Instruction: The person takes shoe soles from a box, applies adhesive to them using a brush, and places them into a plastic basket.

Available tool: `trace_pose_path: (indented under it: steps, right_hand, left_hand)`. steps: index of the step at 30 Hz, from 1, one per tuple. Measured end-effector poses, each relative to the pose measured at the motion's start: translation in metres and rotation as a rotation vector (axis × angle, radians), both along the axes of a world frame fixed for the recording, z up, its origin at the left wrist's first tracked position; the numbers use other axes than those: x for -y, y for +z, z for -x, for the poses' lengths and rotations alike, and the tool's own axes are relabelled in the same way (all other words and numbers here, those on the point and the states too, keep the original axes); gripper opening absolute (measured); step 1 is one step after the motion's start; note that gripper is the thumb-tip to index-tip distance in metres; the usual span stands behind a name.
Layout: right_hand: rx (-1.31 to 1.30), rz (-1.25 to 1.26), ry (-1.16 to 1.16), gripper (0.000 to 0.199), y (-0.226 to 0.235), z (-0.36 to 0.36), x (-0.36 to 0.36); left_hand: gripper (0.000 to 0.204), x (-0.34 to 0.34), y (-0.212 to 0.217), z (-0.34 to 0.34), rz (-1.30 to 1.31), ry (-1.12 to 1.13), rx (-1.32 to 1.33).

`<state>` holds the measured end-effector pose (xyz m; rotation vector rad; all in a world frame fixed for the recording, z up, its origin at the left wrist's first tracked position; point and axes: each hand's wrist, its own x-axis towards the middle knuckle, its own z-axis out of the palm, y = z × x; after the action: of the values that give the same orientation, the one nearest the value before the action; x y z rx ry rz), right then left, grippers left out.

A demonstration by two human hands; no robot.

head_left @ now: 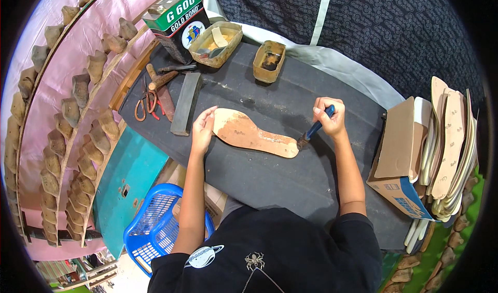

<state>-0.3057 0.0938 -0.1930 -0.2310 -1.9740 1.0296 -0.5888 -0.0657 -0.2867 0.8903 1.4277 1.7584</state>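
A tan insole (251, 133) lies across the middle of the dark table, with darker, wet-looking brown patches on its upper face. My left hand (204, 129) pinches its wide left end at the edge. In my right hand (331, 117) is a brush (314, 130) with a blue handle, gripped in a closed fist. The brush's dark bristles meet the narrow right end of the insole. Whether the bristles press on its top or just its edge is hard to make out.
Behind stand a glue can (179, 23), a tub with tools (215, 44) and a smaller tub with dark residue (269, 62). A sharpening block (185, 103), a hammer (162, 93) and scissors (145, 101) lie left. At right, a cardboard box (397, 142) adjoins stacked insoles (450, 147).
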Motion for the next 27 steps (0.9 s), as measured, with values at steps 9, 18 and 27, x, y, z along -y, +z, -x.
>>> trace_pose_path:
  steps: [9,18,27]
  right_hand:
    - [-0.136,0.049,-0.005,0.027,-0.009,0.013,0.005]
    - [-0.133,0.045,-0.037,0.027,0.003,0.002,0.004]
    - [0.014,-0.202,0.043,0.025,0.004,0.016,0.027]
  left_hand:
    - [0.027,-0.002,0.0,-0.002,-0.008,-0.002,0.005]
    - [0.027,0.0,0.0,-0.001,-0.012,-0.007,0.002]
    - [0.027,0.001,0.002,-0.003,-0.008,-0.002,0.012]
